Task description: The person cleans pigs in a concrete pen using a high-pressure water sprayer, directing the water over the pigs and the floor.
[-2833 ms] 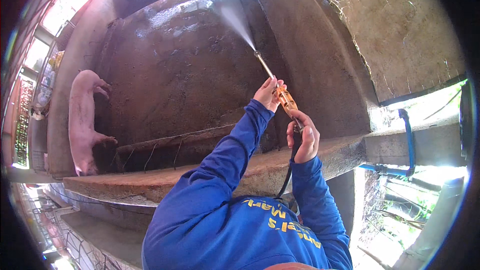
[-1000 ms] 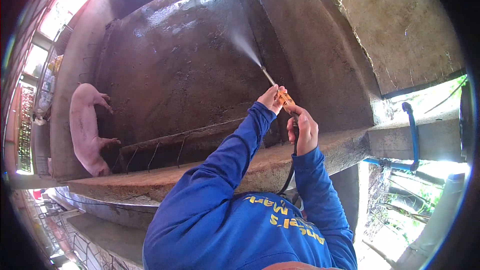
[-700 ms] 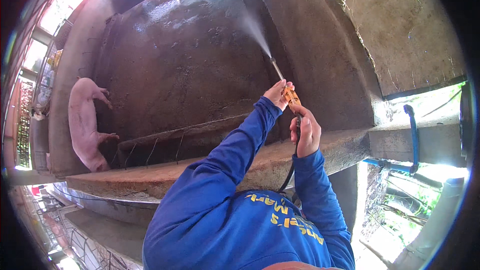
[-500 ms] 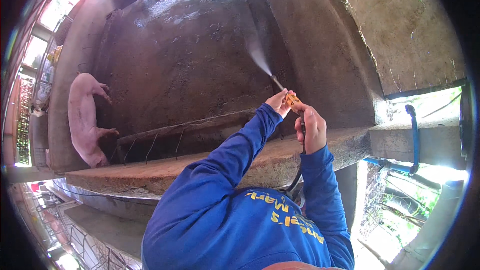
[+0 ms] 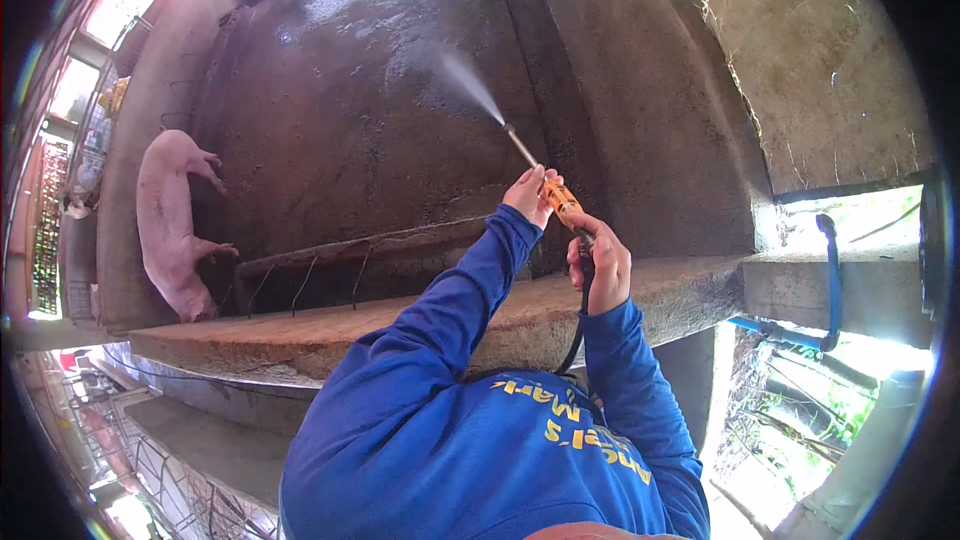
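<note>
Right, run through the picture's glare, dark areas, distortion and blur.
Head view: the opening at right is nearly burnt out; bright glare streaks the top of the floor; black fills the corners; the concrete ledge appears bowed, probably by the fisheye lens; the spray from the wand is a soft blur.

Sprayer (image 5: pixel 562 202): orange, dark marks. Hose (image 5: pixel 575 342): black. Shirt (image 5: pixel 450 460): blue, yellow lettering (image 5: pixel 570 437). Pig (image 5: pixel 168 215): pink. Floor (image 5: pixel 350 140): dark brown. Pipe (image 5: pixel 834 285): blue. Spray (image 5: pixel 472 85): white.
</note>
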Tool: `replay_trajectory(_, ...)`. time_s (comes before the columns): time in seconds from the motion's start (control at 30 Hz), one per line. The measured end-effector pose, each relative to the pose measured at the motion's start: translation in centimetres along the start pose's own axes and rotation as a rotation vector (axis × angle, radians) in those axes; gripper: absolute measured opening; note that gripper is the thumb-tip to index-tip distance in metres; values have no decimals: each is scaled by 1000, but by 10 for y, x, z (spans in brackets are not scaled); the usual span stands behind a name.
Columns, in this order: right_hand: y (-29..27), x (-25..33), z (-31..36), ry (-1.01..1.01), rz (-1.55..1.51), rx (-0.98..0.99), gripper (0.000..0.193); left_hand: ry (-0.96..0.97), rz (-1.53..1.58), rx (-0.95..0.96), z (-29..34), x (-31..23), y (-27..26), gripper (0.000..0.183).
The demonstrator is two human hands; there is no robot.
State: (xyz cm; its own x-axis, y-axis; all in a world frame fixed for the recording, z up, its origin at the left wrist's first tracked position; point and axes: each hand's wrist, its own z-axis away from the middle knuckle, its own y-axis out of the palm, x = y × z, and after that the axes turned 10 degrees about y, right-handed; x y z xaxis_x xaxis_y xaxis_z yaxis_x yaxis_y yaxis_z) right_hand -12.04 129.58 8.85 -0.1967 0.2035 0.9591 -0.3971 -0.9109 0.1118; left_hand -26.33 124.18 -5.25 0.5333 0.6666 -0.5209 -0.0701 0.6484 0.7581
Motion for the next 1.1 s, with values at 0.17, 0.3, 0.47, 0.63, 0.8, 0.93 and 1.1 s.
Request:
replay_trajectory(0.17, -1, 4, 2, 16, -46, 59, 60, 56, 1, -31, 14, -11, 0, 16)
replay_trajectory(0.3, -1, 6, 5, 39, -120, 95, 51, 85, -8, -87, 17, -16, -5, 15)
replay_trajectory(0.47, 7, 6, 13, 9, -45, 34, 38, -4, 66, -18, 11, -5, -1, 8)
replay_trajectory(0.63, 15, -2, 16, -108, 168, -73, 30, -193, 1, 58, 8, 1, 1, 9)
replay_trajectory(0.8, 0, 1, 8, 103, -11, 78, 50, -11, 24, -26, 21, 3, -17, 16)
replay_trajectory(0.93, -8, 0, 9, 128, -75, 74, 52, 0, 16, -95, 26, 4, -25, 16)
replay_trajectory(1.1, -5, 3, 17, 165, 174, -56, 48, -150, 67, 77, 22, 50, -36, 22)
